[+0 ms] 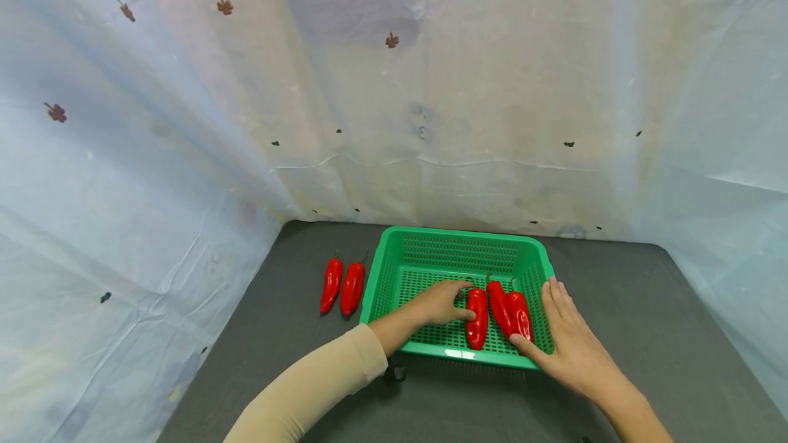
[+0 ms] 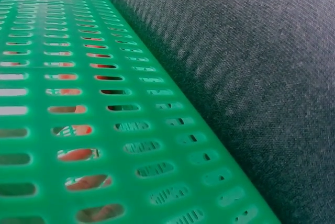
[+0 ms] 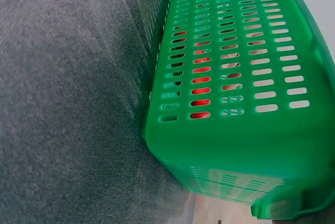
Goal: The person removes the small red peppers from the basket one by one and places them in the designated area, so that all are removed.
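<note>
A green slotted plastic basket [image 1: 458, 354] holds several glossy red chili peppers with thin green stems. My left hand [image 1: 438, 303] reaches over its near side, thumb and index finger spread apart at the left edge of one pepper [image 1: 477, 330]. That pepper lies lengthwise in the basket. Beside it, a second pepper [image 1: 500, 306] and a third pepper [image 1: 520, 313] lie close together. My right hand [image 1: 575, 340] rests along the basket's right rim with straight fingers, its thumb reaching over the near right corner by the third pepper. In both wrist views, the basket's slotted wall hides most of the contents.
Left of the basket, a pepper [image 1: 331, 286] and another pepper [image 1: 353, 289] lie side by side on the dark grey tabletop [image 1: 295, 354]. Pale sheeting [image 1: 468, 108] with small leaf prints hangs behind the table and at its sides.
</note>
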`<state>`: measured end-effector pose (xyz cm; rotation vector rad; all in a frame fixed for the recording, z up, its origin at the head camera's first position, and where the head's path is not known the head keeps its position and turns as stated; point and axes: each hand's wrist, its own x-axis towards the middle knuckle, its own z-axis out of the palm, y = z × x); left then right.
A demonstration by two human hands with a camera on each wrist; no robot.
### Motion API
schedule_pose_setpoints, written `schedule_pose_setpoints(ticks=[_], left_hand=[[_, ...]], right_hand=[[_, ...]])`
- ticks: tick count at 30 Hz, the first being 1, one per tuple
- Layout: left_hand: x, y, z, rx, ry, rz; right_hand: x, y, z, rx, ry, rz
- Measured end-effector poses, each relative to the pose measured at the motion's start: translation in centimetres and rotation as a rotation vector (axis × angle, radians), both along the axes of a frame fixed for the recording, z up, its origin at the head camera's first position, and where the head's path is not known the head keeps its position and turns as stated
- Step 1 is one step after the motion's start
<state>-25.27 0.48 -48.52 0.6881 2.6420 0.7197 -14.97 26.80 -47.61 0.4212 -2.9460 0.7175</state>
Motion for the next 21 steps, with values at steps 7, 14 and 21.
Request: schedule_pose_setpoints(ticks=[7, 14, 21], left_hand=[[0.04, -0.01, 0.06, 0.014, 0.012, 0.001], [0.01, 0.03, -0.26, 0.029, -0.009, 0.011], [0.0, -0.04, -0.26, 0.075, -0.054, 0.041]], right_hand=[[0.04, -0.05, 0.08, 0.001, -0.003, -0.001], [0.0, -0.07, -0.02, 0.002, -0.007, -0.003], [0.0, -0.07, 0.02, 0.003, -0.001, 0.001]])
